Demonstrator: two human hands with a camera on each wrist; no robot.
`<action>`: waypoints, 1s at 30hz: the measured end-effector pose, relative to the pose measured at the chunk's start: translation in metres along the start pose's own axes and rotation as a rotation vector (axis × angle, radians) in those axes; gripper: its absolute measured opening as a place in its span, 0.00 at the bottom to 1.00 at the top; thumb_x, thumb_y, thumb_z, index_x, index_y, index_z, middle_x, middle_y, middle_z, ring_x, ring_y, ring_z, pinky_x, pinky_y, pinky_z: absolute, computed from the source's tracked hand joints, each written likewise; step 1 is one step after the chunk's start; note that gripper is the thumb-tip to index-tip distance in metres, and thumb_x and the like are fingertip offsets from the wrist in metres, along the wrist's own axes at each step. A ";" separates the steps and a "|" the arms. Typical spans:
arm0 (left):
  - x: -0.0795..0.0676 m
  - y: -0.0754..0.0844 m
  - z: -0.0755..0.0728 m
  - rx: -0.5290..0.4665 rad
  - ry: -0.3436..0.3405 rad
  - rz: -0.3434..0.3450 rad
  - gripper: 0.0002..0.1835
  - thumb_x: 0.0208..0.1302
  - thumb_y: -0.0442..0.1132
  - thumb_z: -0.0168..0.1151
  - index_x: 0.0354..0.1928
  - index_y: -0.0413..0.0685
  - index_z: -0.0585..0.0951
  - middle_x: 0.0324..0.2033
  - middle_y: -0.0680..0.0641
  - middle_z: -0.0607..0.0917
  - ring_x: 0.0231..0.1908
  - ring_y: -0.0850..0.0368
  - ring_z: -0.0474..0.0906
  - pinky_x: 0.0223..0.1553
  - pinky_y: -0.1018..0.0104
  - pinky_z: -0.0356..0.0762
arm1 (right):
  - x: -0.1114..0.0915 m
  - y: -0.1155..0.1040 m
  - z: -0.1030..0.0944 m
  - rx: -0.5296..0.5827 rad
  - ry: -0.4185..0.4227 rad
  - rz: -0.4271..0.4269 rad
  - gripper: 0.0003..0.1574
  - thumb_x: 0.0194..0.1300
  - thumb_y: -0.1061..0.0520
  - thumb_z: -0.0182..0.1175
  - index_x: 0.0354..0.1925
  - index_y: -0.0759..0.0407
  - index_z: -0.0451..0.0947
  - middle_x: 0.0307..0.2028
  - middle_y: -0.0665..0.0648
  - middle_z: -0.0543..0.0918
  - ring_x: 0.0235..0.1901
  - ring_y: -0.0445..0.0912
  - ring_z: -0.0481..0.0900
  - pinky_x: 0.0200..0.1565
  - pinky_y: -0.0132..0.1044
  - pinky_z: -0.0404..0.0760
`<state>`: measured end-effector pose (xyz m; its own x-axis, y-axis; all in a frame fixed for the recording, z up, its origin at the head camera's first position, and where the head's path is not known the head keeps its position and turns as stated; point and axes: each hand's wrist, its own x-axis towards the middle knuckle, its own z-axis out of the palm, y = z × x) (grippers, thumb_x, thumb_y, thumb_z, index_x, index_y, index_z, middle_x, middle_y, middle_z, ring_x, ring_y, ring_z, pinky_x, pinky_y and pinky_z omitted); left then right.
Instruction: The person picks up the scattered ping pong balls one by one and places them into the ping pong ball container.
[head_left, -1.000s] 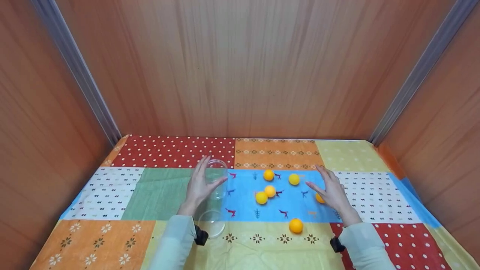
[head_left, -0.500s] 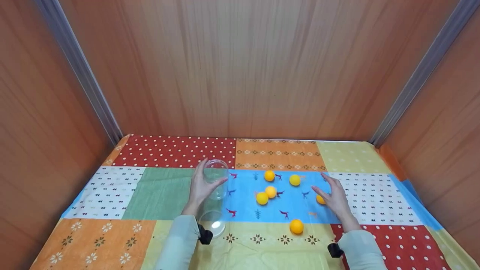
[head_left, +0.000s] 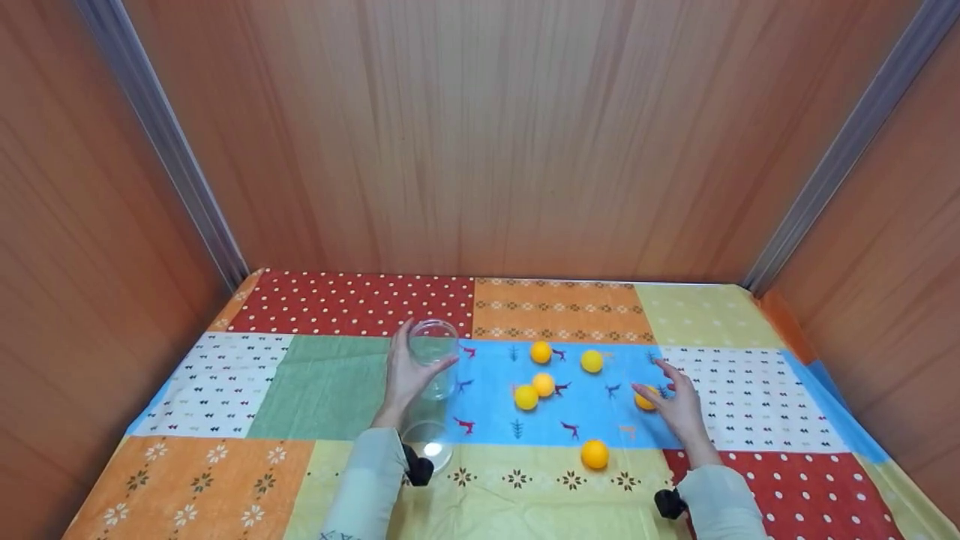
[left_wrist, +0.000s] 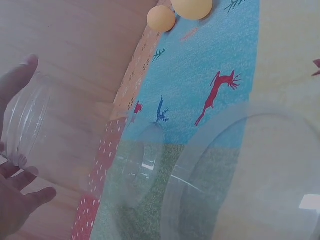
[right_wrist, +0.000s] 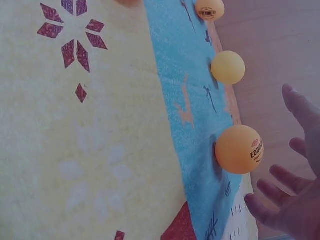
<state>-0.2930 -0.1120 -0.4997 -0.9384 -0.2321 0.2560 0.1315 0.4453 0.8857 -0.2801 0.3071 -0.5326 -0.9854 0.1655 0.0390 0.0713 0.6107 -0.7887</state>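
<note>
My left hand curves its thumb and fingers around the upper part of a clear jar, which stands upright on the cloth. In the left wrist view, the thumb and fingers are on opposite sides of the jar's ridged neck. A clear round lid lies flat in front of it. My right hand hovers beside an orange table tennis ball, thumb and fingers apart and holding nothing. The right wrist view shows this ball, printed with dark lettering, left of the fingertips.
Several more orange and yellow table tennis balls lie on the blue patch, such as a yellow ball and two close together. One orange ball sits nearer the front. A patchwork cloth covers the table, with wood-grain panels around it.
My right hand has moved lower and slightly right, its fingers bending more near the orange ball. My left hand has come closer around the jar. The balls and lid stay put.
</note>
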 end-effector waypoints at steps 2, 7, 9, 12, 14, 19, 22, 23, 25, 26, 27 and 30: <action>0.000 -0.001 0.001 -0.021 0.006 -0.008 0.48 0.40 0.49 0.72 0.63 0.48 0.56 0.59 0.43 0.63 0.60 0.48 0.57 0.55 0.46 0.60 | 0.000 0.004 0.000 0.015 0.002 0.022 0.51 0.51 0.40 0.62 0.65 0.60 0.53 0.58 0.69 0.58 0.53 0.61 0.59 0.51 0.53 0.63; 0.001 -0.005 0.003 -0.082 0.001 -0.031 0.49 0.39 0.49 0.72 0.63 0.46 0.56 0.58 0.43 0.63 0.59 0.46 0.57 0.55 0.45 0.60 | 0.000 0.011 0.000 0.056 -0.006 0.065 0.51 0.50 0.42 0.63 0.65 0.60 0.52 0.58 0.69 0.58 0.53 0.61 0.59 0.52 0.53 0.63; 0.001 -0.007 0.004 -0.098 -0.004 -0.043 0.50 0.38 0.50 0.73 0.63 0.45 0.56 0.57 0.43 0.63 0.58 0.45 0.58 0.55 0.45 0.60 | 0.000 0.013 0.001 0.065 -0.005 0.079 0.51 0.50 0.44 0.64 0.64 0.60 0.53 0.57 0.68 0.59 0.52 0.60 0.60 0.52 0.52 0.63; 0.001 -0.010 0.004 -0.119 -0.011 -0.066 0.51 0.36 0.51 0.73 0.63 0.46 0.56 0.57 0.43 0.63 0.57 0.46 0.59 0.54 0.45 0.60 | 0.000 0.015 0.001 0.076 -0.013 0.101 0.51 0.49 0.45 0.65 0.64 0.61 0.53 0.57 0.68 0.60 0.51 0.60 0.61 0.52 0.51 0.64; 0.002 -0.011 0.004 -0.126 -0.017 -0.082 0.51 0.36 0.52 0.73 0.62 0.47 0.56 0.57 0.43 0.64 0.57 0.45 0.59 0.54 0.45 0.60 | -0.001 0.016 0.001 0.088 -0.026 0.125 0.51 0.49 0.45 0.65 0.64 0.61 0.53 0.57 0.68 0.60 0.51 0.60 0.61 0.52 0.50 0.64; 0.002 -0.012 0.004 -0.140 -0.038 -0.119 0.50 0.37 0.52 0.73 0.61 0.48 0.56 0.57 0.42 0.64 0.58 0.45 0.59 0.55 0.46 0.59 | 0.000 0.017 0.001 0.110 -0.053 0.160 0.52 0.49 0.45 0.65 0.64 0.62 0.52 0.56 0.68 0.61 0.51 0.59 0.60 0.53 0.51 0.63; 0.002 -0.013 0.004 -0.139 -0.043 -0.131 0.49 0.37 0.52 0.73 0.61 0.48 0.56 0.57 0.43 0.65 0.58 0.46 0.60 0.55 0.46 0.59 | 0.000 0.018 0.001 0.108 -0.054 0.159 0.50 0.49 0.46 0.66 0.63 0.62 0.54 0.54 0.68 0.63 0.50 0.59 0.62 0.52 0.50 0.63; 0.002 -0.014 0.004 -0.139 -0.044 -0.133 0.49 0.37 0.52 0.73 0.60 0.49 0.56 0.57 0.43 0.65 0.58 0.46 0.60 0.55 0.46 0.59 | 0.000 0.018 0.002 0.107 -0.053 0.158 0.50 0.49 0.47 0.66 0.63 0.63 0.54 0.54 0.68 0.64 0.49 0.58 0.62 0.52 0.49 0.64; 0.002 -0.015 0.004 -0.142 -0.047 -0.131 0.48 0.37 0.52 0.73 0.60 0.49 0.57 0.57 0.43 0.65 0.58 0.46 0.60 0.55 0.46 0.60 | 0.000 0.020 0.003 0.104 -0.044 0.151 0.48 0.49 0.48 0.66 0.62 0.64 0.55 0.52 0.69 0.65 0.48 0.58 0.63 0.51 0.49 0.65; 0.002 -0.015 0.004 -0.144 -0.049 -0.126 0.48 0.37 0.51 0.73 0.60 0.49 0.57 0.57 0.42 0.65 0.58 0.45 0.60 0.55 0.46 0.59 | 0.000 0.020 0.004 0.107 -0.037 0.150 0.48 0.49 0.49 0.66 0.61 0.65 0.56 0.52 0.69 0.66 0.48 0.58 0.64 0.50 0.48 0.65; 0.003 -0.016 0.004 -0.146 -0.049 -0.123 0.47 0.37 0.51 0.73 0.60 0.49 0.57 0.57 0.42 0.65 0.58 0.45 0.60 0.55 0.46 0.60 | -0.001 0.021 0.005 0.109 -0.027 0.149 0.47 0.49 0.49 0.66 0.61 0.65 0.57 0.51 0.69 0.67 0.47 0.57 0.65 0.50 0.47 0.66; 0.003 -0.017 0.005 -0.148 -0.047 -0.117 0.46 0.38 0.51 0.73 0.59 0.49 0.58 0.56 0.42 0.66 0.57 0.45 0.60 0.54 0.46 0.61 | -0.001 0.023 0.007 0.115 -0.003 0.141 0.46 0.48 0.50 0.67 0.59 0.67 0.59 0.50 0.70 0.68 0.46 0.57 0.67 0.49 0.46 0.67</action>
<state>-0.2993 -0.1160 -0.5166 -0.9635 -0.2324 0.1330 0.0633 0.2851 0.9564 -0.2783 0.3153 -0.5553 -0.9674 0.2406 -0.0790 0.1911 0.4887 -0.8513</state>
